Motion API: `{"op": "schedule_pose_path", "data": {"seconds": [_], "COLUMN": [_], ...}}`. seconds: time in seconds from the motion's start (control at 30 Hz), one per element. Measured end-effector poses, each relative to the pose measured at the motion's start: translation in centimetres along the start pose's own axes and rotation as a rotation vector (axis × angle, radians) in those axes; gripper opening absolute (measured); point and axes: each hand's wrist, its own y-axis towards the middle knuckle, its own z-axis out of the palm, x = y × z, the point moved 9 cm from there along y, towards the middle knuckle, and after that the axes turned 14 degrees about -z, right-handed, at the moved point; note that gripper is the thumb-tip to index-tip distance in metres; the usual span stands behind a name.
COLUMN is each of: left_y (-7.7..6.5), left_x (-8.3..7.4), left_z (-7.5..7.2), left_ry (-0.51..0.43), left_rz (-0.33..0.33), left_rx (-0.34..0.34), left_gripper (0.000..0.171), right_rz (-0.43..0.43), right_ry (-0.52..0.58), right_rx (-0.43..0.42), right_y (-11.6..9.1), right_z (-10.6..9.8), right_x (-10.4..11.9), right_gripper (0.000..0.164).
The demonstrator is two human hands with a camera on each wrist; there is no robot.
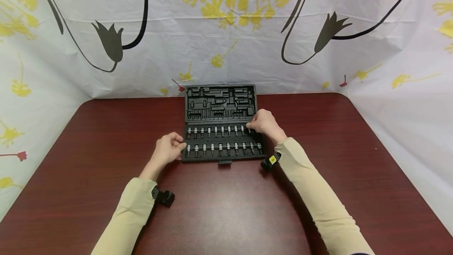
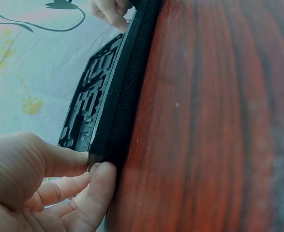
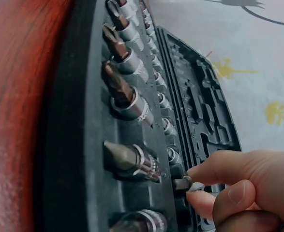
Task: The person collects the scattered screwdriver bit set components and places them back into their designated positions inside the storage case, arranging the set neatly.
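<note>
A black plastic case (image 1: 209, 140) lies open on the table, with two rows of silver bit sockets (image 1: 220, 148) in its tray. My left hand (image 1: 169, 148) grips the tray's left front corner; in the left wrist view the thumb and fingers pinch the case edge (image 2: 124, 92). At the right end of the back row, my right hand (image 1: 264, 123) pinches a bit socket (image 3: 183, 184) between thumb and finger. Part of that bit socket is hidden behind the fingers. Larger bit sockets (image 3: 127, 159) of the front row stand close to the right wrist camera.
The raised lid (image 1: 221, 103) with moulded recesses leans back near the wall cloth (image 1: 247, 70). A latch (image 1: 225, 162) sticks out at the case's front. Dark red wood makes up the tabletop (image 1: 226, 207) around the case.
</note>
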Motion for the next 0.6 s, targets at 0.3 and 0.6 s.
{"op": "schedule_pose_path", "data": {"seconds": [0.3,0.6], "left_y": [0.1,0.1], "left_x": [0.3,0.2], "left_z": [0.1,0.2], "left_ry": [-0.01,0.0], "left_rz": [-0.01,0.005], "left_rx": [-0.011,-0.011], "left_gripper": [0.015,0.015], "right_rz": [0.105,0.214], "right_ry": [-0.009,0.143], "right_rx": [0.036,0.141], "right_y": [0.6,1.3], "right_z": [-0.4,0.7], "right_x": [-1.5,-3.1], "right_gripper": [0.036,0.027]}}
